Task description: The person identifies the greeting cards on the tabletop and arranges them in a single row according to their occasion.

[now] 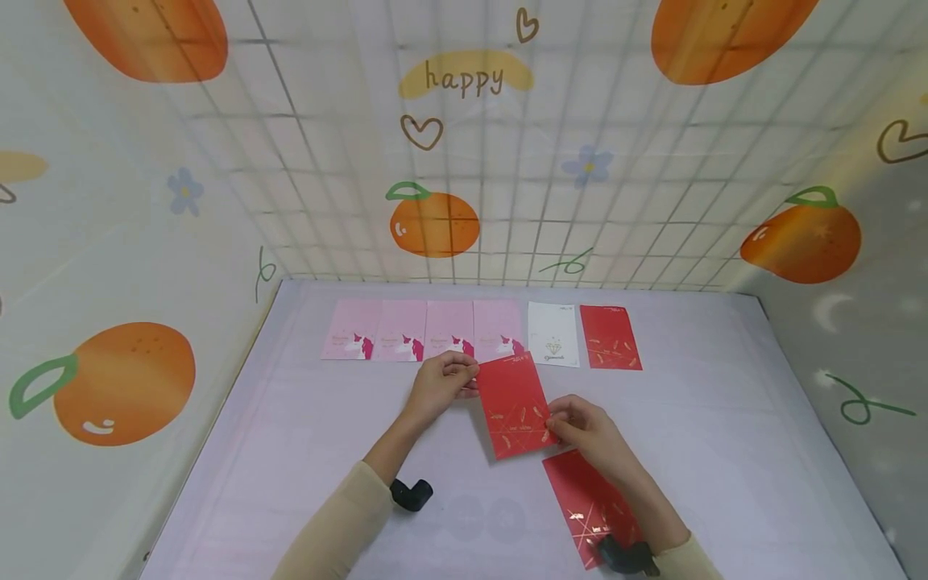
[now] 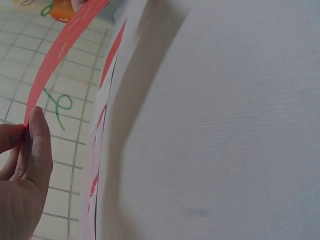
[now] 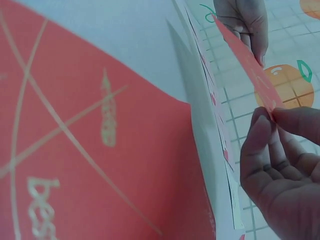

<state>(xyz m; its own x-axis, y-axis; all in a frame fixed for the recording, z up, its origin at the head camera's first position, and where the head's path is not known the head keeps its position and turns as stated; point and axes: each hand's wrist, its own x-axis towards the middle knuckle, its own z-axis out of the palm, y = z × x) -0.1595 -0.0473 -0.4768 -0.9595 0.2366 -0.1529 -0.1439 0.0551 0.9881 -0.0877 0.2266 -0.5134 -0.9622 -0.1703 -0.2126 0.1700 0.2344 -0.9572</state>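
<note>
A red card [image 1: 516,407] with gold line patterns is held up off the table between both hands, slightly tilted. My left hand [image 1: 442,383] pinches its upper left edge; in the left wrist view the thumb and fingers [image 2: 41,145] close on the card [image 2: 55,55]. At the lower right edge, my right hand [image 1: 586,427] pinches the same card between thumb and fingers, also seen in the right wrist view with the card [image 3: 250,65] rising from the fingertips. Under my right forearm lies another red card [image 1: 587,507], partly covered by the arm and its wrist camera.
Along the back of the white table [image 1: 290,459] runs a row: several pink unicorn cards [image 1: 402,326], a white card with a gold diamond [image 1: 553,334], and a red card [image 1: 611,338] at the right end. Behind them hangs a curtain [image 1: 500,242] printed with oranges.
</note>
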